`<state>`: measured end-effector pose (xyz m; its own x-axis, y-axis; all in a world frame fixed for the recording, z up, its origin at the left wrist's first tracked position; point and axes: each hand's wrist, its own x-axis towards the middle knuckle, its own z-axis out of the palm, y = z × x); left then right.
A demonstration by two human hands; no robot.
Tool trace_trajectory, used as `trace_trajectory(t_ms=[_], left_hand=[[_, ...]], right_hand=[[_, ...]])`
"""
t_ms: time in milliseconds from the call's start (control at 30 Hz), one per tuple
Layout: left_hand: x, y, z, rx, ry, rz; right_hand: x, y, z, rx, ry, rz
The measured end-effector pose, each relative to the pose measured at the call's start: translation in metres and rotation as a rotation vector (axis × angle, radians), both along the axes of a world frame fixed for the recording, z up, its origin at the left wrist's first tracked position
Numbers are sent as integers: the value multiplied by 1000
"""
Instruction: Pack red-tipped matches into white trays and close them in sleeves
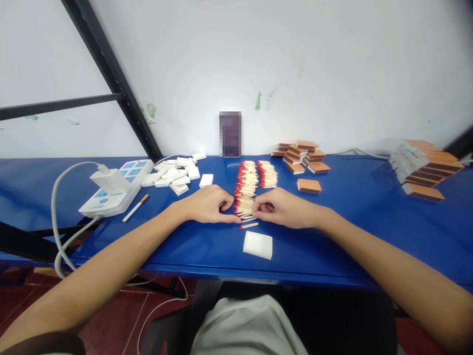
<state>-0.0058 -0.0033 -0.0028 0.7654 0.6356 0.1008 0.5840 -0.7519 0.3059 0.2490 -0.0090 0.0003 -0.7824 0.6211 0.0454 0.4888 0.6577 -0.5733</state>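
Note:
A long row of red-headed matches (247, 180) lies on the blue table between my hands, its sticks pointing right. My left hand (212, 204) rests at the head side, fingers curled and the thumb stretched apart from them, its tip at the nearest heads. At the stick ends, my right hand (277, 208) is closed in a pinch; what it holds, if anything, is hidden. A single loose match (249, 226) lies just in front of the row. Closer to the table edge sits a white matchbox tray (257, 245). A second, shorter bunch of matches (267, 174) lies behind my right hand.
White matchbox trays (173, 173) are heaped at the left, near a power strip (121, 190) with cables and a cigarette (135, 208). Brown matchbox sleeves (301, 155) are piled at the back right, with a larger stack (428, 167) farther right. A blurred-out upright object (230, 134) leans against the wall.

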Motion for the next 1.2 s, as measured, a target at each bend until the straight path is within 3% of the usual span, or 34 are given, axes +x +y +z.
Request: trace_trajectory(t_ms=[467, 1200], left_hand=[[1, -1, -1, 39, 25, -3], [1, 2, -3, 63, 61, 5]], right_hand=[[4, 2, 4, 72, -23, -20], [2, -3, 7, -26, -25, 1]])
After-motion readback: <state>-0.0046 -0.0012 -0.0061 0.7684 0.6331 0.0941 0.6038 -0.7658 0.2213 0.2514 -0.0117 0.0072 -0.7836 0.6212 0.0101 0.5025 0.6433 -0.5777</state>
